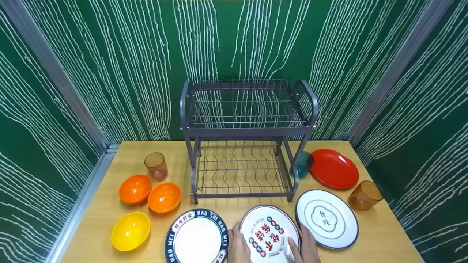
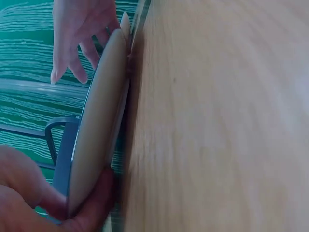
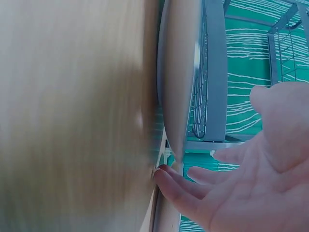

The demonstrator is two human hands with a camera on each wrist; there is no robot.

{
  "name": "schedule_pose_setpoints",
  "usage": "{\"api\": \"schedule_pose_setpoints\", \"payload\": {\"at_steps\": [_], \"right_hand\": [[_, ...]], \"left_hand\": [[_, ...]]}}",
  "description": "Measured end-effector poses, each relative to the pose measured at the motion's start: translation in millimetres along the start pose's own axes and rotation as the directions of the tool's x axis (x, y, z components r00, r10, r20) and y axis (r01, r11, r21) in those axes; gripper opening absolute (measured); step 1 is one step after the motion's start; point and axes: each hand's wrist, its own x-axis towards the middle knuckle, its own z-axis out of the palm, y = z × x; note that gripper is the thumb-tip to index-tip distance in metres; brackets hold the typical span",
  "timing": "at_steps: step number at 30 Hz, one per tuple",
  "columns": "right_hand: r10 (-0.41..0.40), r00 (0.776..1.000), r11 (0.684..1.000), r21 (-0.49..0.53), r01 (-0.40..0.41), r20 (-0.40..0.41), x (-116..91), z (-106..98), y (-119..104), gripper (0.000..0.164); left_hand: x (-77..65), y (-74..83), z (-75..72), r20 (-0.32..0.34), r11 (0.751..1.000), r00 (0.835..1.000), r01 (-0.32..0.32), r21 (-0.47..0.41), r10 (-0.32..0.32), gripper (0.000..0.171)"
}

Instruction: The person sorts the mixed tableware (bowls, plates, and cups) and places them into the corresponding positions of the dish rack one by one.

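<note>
A white plate with red characters and a dark rim [image 1: 268, 233] is at the front middle of the table. My left hand [image 1: 239, 246] grips its left edge, thumb on one face and fingers on the other in the left wrist view. Beside the right edge is my right hand [image 1: 306, 248], its fingers spread and loosely bent, not closed round the plate in the right wrist view [image 3: 241, 179]. The plate's underside [image 2: 99, 111] stands slightly off the wood. To the left lies a blue-rimmed plate [image 1: 197, 239]; to the right, a white plate with a flower-shaped emblem [image 1: 325, 219].
A two-tier dark dish rack [image 1: 248, 131] stands at the back middle. On the left are two orange bowls [image 1: 164, 197], a yellow bowl [image 1: 131, 231] and a brownish cup [image 1: 156, 167]. A red plate [image 1: 334, 169], green cup [image 1: 302, 165] and amber cup [image 1: 365, 196] are right.
</note>
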Motion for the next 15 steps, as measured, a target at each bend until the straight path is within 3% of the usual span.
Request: {"api": "schedule_pose_setpoints", "payload": {"at_steps": [2, 6, 9, 11, 15], "right_hand": [[-0.017, 1.000, 1.000, 0.012, 0.017, -0.023, -0.7, -0.9, 0.8, 0.074], [0.011, 1.000, 0.999, 0.036, -0.011, 0.007, -0.2, -4.6, 1.2, 0.078], [0.061, 0.997, 0.996, 0.055, -0.064, 0.051, 0.6, -9.0, -0.7, 0.084], [0.062, 0.997, 0.993, 0.094, -0.065, 0.040, 1.4, -11.5, -2.4, 0.086], [0.107, 0.992, 0.967, 0.225, -0.118, 0.064, 3.4, -17.0, -10.4, 0.090]], "left_hand": [[-0.1, -2.2, -1.7, -0.002, 0.997, 1.000, -0.026, -0.077, 0.025, 0.029], [-1.9, -8.9, -5.1, -0.005, 0.978, 0.999, -0.053, -0.202, 0.053, 0.031], [-2.8, -12.2, -6.5, -0.062, 0.976, 0.997, -0.056, -0.208, 0.044, 0.031], [-3.6, -11.5, -7.9, -0.112, 0.977, 0.993, -0.045, -0.209, 0.021, 0.030], [-5.8, -2.8, -12.9, -0.163, 0.971, 0.986, 0.007, -0.239, -0.047, 0.030]]}}
